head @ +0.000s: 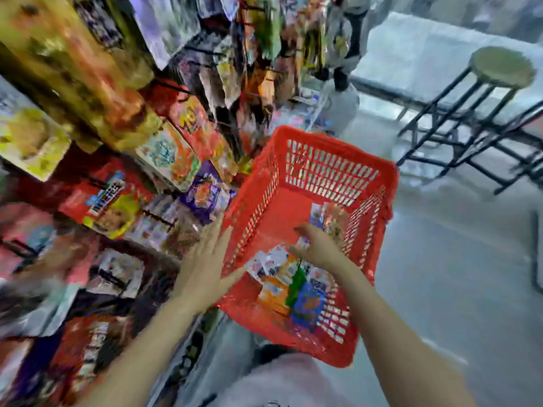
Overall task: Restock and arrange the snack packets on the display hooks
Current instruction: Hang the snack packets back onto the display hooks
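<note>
Two hands at one red basket [308, 174] beside the snack rack [188, 118].
Left hand [205, 265] spread wide at basket's wall; right hand [318, 246] inside, fingers curled, grip unclear; several packets [293, 286] heaped flat at near end, count and long axes blurred.

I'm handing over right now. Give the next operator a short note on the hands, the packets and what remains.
Left hand: open, fingers straight, at the red basket's left wall.
Right hand: inside the basket, reaching toward the packets; the blur hides whether it grips one.
Snack packets: a small pile at the basket's near end, a few more by the right wall.
Done: display hooks already hold many packets.
Left: hang the basket's packets.
</note>
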A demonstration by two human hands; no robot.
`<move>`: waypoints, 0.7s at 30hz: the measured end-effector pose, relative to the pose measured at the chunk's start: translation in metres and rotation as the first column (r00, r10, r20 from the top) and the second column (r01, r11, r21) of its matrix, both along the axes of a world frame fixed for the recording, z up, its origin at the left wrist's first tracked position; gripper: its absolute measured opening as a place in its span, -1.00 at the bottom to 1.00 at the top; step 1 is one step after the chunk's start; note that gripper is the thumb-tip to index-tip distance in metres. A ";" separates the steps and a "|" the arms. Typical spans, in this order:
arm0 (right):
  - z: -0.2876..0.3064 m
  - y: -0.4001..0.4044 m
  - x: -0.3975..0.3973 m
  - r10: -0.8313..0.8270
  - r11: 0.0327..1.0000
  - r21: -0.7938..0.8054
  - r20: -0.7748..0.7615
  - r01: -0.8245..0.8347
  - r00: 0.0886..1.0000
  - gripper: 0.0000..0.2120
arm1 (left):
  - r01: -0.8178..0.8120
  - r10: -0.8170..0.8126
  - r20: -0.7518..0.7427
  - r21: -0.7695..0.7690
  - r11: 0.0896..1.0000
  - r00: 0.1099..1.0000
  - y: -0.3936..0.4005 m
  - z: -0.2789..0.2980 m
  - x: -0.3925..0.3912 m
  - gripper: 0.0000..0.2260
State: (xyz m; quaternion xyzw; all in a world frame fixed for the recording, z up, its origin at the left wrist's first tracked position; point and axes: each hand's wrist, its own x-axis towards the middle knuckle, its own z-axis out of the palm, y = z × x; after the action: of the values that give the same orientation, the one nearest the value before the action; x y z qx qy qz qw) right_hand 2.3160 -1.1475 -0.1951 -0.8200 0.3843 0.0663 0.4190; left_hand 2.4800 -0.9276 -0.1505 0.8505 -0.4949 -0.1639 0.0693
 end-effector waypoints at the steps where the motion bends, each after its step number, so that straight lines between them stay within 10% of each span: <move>1: -0.011 0.000 0.002 0.019 0.999 0.028 -0.047 -0.017 0.999 -0.43 | 0.007 -0.007 0.020 0.006 1.000 1.000 0.002 -0.009 0.001 -0.17; 12: -0.099 0.029 0.041 0.084 0.984 -0.107 -0.418 -0.141 0.905 -0.14 | 0.027 -0.028 0.034 0.028 0.999 0.999 0.004 -0.020 0.002 -0.22; 21: -0.105 0.047 0.064 0.350 0.925 0.061 -0.517 -0.374 0.781 -0.52 | 0.046 -0.045 -0.052 0.008 0.999 0.998 0.008 -0.014 0.009 -0.13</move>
State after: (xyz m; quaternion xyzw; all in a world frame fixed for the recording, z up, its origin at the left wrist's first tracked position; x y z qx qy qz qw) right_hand 2.3797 -1.1005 -0.3002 -0.8389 0.3197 0.3551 0.2606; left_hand 2.4888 -0.9192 -0.1645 0.8348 -0.5114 -0.1898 0.0746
